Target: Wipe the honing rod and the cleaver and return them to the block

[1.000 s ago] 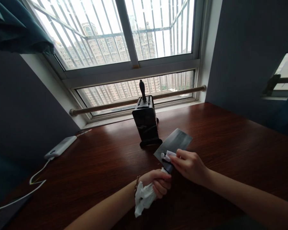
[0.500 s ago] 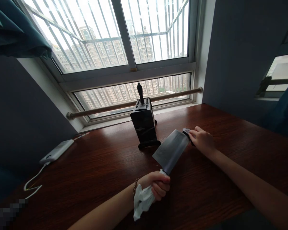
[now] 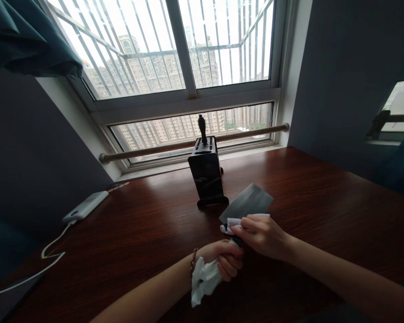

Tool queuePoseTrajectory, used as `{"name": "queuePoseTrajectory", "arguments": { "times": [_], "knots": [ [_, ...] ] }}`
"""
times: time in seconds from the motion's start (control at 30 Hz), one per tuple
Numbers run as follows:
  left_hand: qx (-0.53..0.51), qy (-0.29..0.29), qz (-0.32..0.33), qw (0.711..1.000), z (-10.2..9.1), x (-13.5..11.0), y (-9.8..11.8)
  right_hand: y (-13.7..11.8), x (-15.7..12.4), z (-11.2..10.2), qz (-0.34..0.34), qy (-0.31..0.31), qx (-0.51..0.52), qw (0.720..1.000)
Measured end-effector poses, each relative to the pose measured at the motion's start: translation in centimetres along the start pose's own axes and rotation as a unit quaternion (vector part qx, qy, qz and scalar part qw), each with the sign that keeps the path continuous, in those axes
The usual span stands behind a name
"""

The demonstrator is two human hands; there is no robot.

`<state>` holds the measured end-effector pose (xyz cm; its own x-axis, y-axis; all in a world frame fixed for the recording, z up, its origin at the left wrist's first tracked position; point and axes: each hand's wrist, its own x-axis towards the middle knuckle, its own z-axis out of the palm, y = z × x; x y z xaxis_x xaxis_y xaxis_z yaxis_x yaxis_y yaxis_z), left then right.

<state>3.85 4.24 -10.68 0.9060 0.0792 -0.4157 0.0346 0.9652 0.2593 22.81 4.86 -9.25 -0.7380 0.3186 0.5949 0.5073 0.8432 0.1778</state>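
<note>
My left hand (image 3: 225,260) is closed round the handle of a cleaver, with a crumpled white tissue (image 3: 204,282) wrapped in the grip and hanging below it. The broad grey cleaver blade (image 3: 249,202) slants up to the right above the table. In my right hand (image 3: 261,233) a folded white cloth (image 3: 234,223) is pinched against the blade near the handle end. Something dark shows beside the cloth; I cannot make out what it is. Just behind the blade stands a black knife block (image 3: 207,177) with one dark-handled tool (image 3: 202,128) in its top.
The reddish-brown wooden table (image 3: 138,242) reaches to the window sill. At the left lies a white power bank (image 3: 87,206) with a white cable (image 3: 55,244) running toward a dark flat object (image 3: 15,298). A wooden rail (image 3: 155,150) crosses the barred window.
My right hand has moved with the cloth from the blade's far end down and left to its handle end. My left hand has barely moved.
</note>
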Motion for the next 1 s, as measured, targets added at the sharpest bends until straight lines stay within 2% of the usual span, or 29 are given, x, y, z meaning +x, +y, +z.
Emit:
{"name": "queuePoseTrajectory", "arguments": {
  "times": [0.07,0.17,0.27,0.33,0.4,0.5,0.57,0.7,0.87,0.93,1.0],
  "knots": [
    [0.003,-0.001,-0.009,1.0,0.0,0.0,0.1,1.1,-0.1,-0.3,0.078,-0.008,-0.016,0.997],
    [0.009,-0.005,-0.019,1.0,0.2,0.1,0.2,4.0,-0.9,-0.7,0.204,-0.019,-0.072,0.976],
    [0.032,-0.013,-0.011,0.999,0.4,0.1,0.2,5.7,-1.7,-0.9,0.27,0.015,-0.106,0.957],
    [0.048,-0.015,-0.012,0.999,0.5,0.1,0.2,5.1,-1.8,-0.8,0.249,0.06,-0.078,0.964],
    [0.051,-0.008,-0.016,0.999,0.5,0.0,0.2,3.4,-1.4,-0.7,0.172,0.082,-0.023,0.981],
    [0.058,0.006,-0.021,0.998,0.5,0.0,0.2,0.2,-0.5,-0.5,0.012,0.038,0.035,0.999],
    [0.079,0.012,-0.028,0.996,0.5,0.0,0.2,-1.0,0.1,-0.4,-0.029,0.007,0.044,0.999],
    [0.115,0.017,-0.026,0.993,1.0,0.0,0.2,-0.1,0.3,-0.3,0.02,-0.007,0.031,0.999],
    [0.151,0.01,0.013,0.988,1.6,-0.1,-0.3,1.8,-0.6,-0.3,0.156,0.057,-0.023,0.986],
    [0.155,0.013,0.02,0.988,1.6,-0.1,-0.5,1.4,-0.8,-0.4,0.139,0.092,0.002,0.986],
    [0.155,0.02,0.013,0.988,1.6,-0.1,-0.5,0.4,-0.9,-0.5,0.068,0.105,0.037,0.991]
  ]
}}
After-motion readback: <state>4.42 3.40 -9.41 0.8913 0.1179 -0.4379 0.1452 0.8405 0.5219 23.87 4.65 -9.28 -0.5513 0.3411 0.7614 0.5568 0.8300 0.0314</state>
